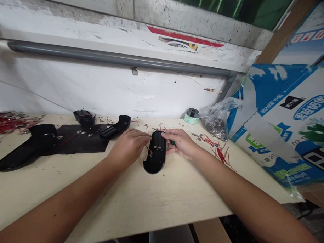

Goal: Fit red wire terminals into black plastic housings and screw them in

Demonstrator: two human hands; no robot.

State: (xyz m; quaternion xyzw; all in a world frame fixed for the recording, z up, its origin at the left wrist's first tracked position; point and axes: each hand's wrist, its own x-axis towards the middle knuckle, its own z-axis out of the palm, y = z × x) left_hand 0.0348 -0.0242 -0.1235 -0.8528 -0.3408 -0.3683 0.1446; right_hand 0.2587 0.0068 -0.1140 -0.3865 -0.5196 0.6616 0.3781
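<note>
A black oblong plastic shell [155, 160] is held over the table between my hands, its hollow side up, with small metal parts and thin wires inside. My right hand [181, 142] grips the shell's upper right edge, thumb on the rim and fingers behind it. At the upper left edge, my left hand [131, 143] has its fingers pressed together near a thin red wire; what lies between the fingertips is too small to name.
Black curved housings [30, 145] lie at left, some on a dark mat [78, 141], near piled red wires [7, 123]. At right are loose red wires [221, 155], a tape roll [192, 116], a bag of metal pieces [217, 123] and large cartons [289, 115].
</note>
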